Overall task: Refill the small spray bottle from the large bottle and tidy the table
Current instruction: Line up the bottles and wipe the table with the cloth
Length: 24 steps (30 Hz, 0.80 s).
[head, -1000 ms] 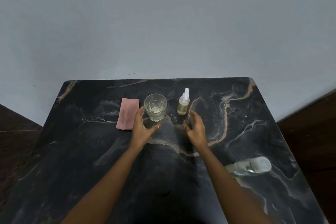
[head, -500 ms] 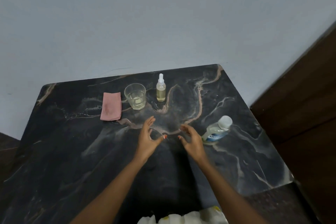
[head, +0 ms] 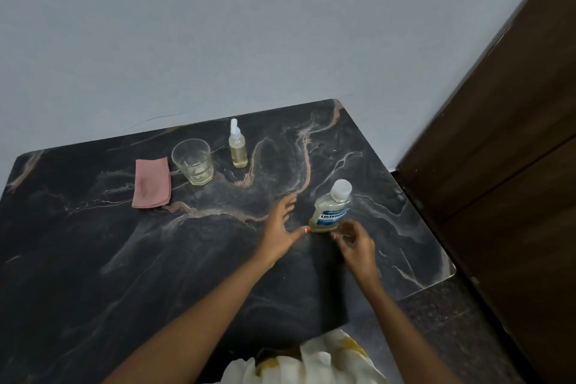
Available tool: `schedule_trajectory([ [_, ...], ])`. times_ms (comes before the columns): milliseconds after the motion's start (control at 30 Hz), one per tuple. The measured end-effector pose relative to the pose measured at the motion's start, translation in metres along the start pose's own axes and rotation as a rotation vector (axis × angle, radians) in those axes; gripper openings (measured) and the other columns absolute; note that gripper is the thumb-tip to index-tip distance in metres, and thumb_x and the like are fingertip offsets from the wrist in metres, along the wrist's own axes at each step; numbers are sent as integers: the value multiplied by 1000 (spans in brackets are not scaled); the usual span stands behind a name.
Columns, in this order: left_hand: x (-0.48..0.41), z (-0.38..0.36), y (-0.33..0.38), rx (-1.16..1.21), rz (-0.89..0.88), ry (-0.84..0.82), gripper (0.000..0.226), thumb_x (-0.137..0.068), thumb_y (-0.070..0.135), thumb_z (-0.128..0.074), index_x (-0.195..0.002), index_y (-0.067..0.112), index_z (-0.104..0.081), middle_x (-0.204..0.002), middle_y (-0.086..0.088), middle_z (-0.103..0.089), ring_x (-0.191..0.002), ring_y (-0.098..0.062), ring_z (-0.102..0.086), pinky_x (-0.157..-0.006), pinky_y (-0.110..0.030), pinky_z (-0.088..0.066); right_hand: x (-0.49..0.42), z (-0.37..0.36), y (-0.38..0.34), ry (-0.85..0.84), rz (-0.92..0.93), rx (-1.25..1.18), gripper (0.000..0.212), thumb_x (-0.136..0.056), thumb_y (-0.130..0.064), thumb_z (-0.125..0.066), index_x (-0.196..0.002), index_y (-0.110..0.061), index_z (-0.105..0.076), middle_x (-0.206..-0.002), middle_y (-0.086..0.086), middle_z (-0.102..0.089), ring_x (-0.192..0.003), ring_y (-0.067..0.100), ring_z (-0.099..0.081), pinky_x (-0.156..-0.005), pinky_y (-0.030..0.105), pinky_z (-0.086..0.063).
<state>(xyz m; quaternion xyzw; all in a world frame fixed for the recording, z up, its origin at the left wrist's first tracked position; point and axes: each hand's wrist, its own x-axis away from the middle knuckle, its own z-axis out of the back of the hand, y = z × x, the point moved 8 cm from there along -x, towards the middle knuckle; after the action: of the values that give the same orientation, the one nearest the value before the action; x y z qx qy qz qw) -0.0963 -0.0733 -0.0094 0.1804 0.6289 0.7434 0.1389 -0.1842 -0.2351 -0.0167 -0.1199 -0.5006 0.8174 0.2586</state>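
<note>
The large clear bottle (head: pixel 331 208), with a white cap, a blue label and pale yellow liquid, stands at the right of the dark marble table (head: pixel 93 259). My left hand (head: pixel 280 229) is open just left of its base, thumb tip nearly touching it. My right hand (head: pixel 353 243) hovers in front of the base, fingers loosely curled, holding nothing. The small spray bottle (head: pixel 238 149), with a white nozzle and yellowish liquid, stands upright at the back of the table, far from both hands.
A glass tumbler (head: pixel 194 162) with a little liquid stands left of the spray bottle. A folded pink cloth (head: pixel 151 183) lies left of the glass. A brown wooden door (head: pixel 498 165) flanks the table's right edge. White and yellow fabric (head: pixel 311 362) shows at the near edge.
Both hands have moved away from the glass and spray bottle, rightward to the large bottle. The view has swung right, bringing the large bottle and the door further in.
</note>
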Motion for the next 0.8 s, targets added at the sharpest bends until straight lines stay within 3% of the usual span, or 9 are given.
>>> schedule_trajectory([
  [100,-12,-14,6,-28,-1,-5,68,-69,-4,-71,-129,7,-39,-135,-9,-43,-118,-13,-44,-100,-24,-35,-14,9,-2,21,-31,-70,46,-73,3,-71,-115,-1,-51,-114,14,-60,-101,22,-58,-93,33,-47],
  [233,-25,-26,9,-52,6,-14,59,-70,-5,-70,-123,4,-46,-126,-11,-52,-113,-18,-52,-98,-27,-43,-32,6,-9,-61,20,-102,62,-70,4,-73,-126,-1,-45,-126,13,-54,-116,22,-51,-99,26,-39],
  [333,-30,-32,8,-127,5,-33,43,-72,0,-70,-111,5,-55,-112,-12,-62,-103,-22,-60,-92,-29,-49,-39,1,-16,-116,67,-139,55,-69,4,-74,-118,-5,-51,-115,6,-59,-107,17,-56,-89,8,-42],
  [400,-33,-33,6,-166,4,-30,37,-72,2,-71,-106,6,-58,-105,-13,-65,-97,-22,-63,-87,-30,-52,-40,-2,-16,-129,50,-191,52,-68,2,-75,-113,-12,-53,-108,1,-61,-100,13,-58,-82,4,-44],
  [500,-35,-30,6,-171,3,-11,36,-70,2,-72,-104,7,-60,-101,-12,-67,-92,-20,-64,-85,-32,-53,-43,-5,-12,-128,31,-237,51,-67,-1,-77,-109,-18,-54,-103,-6,-62,-97,7,-59,-79,5,-46],
  [667,-47,-15,10,-177,-9,42,34,-69,3,-72,-102,7,-63,-97,-13,-68,-90,-23,-65,-82,-33,-54,-60,-15,-20,-141,49,-225,52,-67,-2,-77,-114,-5,-55,-110,5,-63,-102,16,-60,-83,13,-48],
  [800,-69,5,19,-183,-7,107,33,-71,3,-71,-103,6,-63,-97,-13,-68,-90,-22,-65,-82,-33,-53,-84,-30,-41,-176,55,-266,51,-69,-1,-75,-115,-8,-54,-109,2,-62,-100,12,-60,-87,19,-49],
])
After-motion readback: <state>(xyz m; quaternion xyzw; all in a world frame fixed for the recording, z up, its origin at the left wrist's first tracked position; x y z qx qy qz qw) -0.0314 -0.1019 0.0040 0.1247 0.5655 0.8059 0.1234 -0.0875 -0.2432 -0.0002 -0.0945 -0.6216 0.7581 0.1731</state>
